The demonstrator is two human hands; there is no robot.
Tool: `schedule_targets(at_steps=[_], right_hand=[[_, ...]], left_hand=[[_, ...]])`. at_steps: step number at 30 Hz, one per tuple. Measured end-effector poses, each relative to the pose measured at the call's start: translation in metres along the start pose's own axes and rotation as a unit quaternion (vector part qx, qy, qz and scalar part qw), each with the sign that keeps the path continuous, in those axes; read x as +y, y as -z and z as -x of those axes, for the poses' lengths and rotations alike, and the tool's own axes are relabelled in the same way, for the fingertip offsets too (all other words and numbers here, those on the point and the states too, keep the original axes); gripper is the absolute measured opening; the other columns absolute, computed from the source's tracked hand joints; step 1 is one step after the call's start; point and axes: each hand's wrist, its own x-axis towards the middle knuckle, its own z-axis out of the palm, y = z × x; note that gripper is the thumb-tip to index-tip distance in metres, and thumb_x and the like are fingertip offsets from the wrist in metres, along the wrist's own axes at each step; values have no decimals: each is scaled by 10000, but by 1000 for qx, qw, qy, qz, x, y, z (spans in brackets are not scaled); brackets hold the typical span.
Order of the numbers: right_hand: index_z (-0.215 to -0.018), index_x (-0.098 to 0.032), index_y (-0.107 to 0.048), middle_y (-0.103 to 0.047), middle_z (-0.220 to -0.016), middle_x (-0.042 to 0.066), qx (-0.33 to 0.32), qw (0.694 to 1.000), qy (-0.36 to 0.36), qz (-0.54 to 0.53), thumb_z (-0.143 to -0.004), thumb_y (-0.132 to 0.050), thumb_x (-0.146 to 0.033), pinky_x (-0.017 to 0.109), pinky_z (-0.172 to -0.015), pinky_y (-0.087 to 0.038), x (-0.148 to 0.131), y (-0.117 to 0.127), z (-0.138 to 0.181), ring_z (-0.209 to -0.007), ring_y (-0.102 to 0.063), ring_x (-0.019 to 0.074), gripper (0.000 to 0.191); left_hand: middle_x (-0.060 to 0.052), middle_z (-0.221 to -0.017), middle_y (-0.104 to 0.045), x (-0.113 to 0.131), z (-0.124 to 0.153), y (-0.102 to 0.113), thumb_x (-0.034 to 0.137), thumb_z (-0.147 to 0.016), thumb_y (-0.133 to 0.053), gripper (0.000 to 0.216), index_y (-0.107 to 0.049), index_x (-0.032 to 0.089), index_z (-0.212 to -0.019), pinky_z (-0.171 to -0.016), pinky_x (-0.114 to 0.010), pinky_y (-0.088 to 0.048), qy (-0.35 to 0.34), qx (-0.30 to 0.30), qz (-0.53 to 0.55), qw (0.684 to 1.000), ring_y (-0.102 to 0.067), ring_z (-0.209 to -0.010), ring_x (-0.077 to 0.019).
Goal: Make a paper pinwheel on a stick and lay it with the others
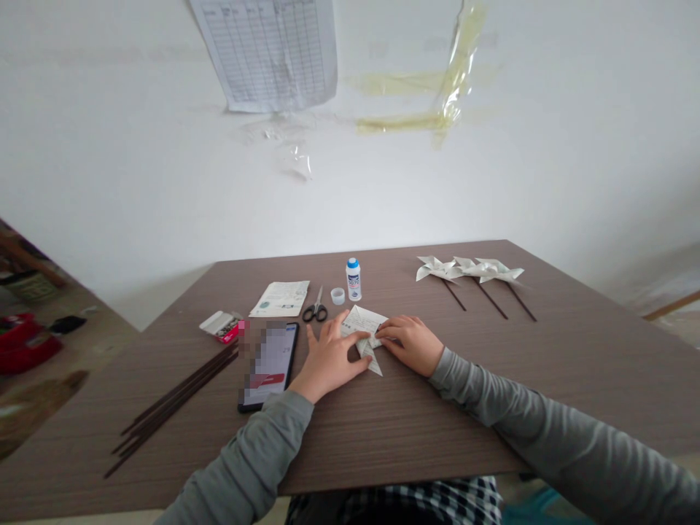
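A printed sheet of paper folded into a partial pinwheel (pixel 362 319) lies on the table between my hands, one pointed flap sticking out toward me. My left hand (pixel 335 362) comes from its left side; the thumb and index finger press on the paper near that flap, the other fingers reach forward along its edge. On the right edge, my right hand (pixel 411 343) grips the paper with bent fingers; its fingertips are partly hidden. Just beyond the paper stand a white glue bottle with a blue cap (pixel 354 281) and a small clear plastic cup (pixel 337 296).
Black-handled scissors (pixel 316 312), a printed paper sheet (pixel 280 299), a small red-and-white box (pixel 222 327), a phone (pixel 273 368) and several dark sticks (pixel 175 401) lie left. At back right are three paper pinwheels on sticks (pixel 469 270). A white wall (pixel 383 197) borders the table (pixel 437 437).
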Motion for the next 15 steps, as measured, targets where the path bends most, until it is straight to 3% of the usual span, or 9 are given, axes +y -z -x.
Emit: schedule_targets(at_steps=[6,11,15], right_hand=[[-1296,-289,-1020,-987,-1380,99,2,1000,1,1,-1209,-808,-135,480,-1211,-701,0,0,0,-1303,-908,311,276],[-1313,-305,-1016,-988,-1376,96,-5,1000,0,12,-1221,-806,-148,466,-1199,-700,1,0,0,-1295,-903,295,278],[-1351,-304,-1016,-985,-1291,102,5,1000,2,25,-1245,-785,-202,433,-1118,-696,1,-1,-1,-1235,-896,294,274]], left_hand=[[-169,-2063,-561,-4,0,-6,417,-1060,-1034,446,-980,371,-1500,-1507,-1042,-271,-9,24,10,1000,-549,-1866,-613],[-192,-2073,-524,-13,-1,-8,432,-1051,-1037,630,-891,386,-1663,-1521,-1003,-284,-4,36,13,999,-508,-1904,-576],[-191,-2038,-556,-18,-2,-7,389,-1122,-949,543,-891,384,-1662,-1530,-995,-302,13,53,-3,999,-529,-1899,-560]])
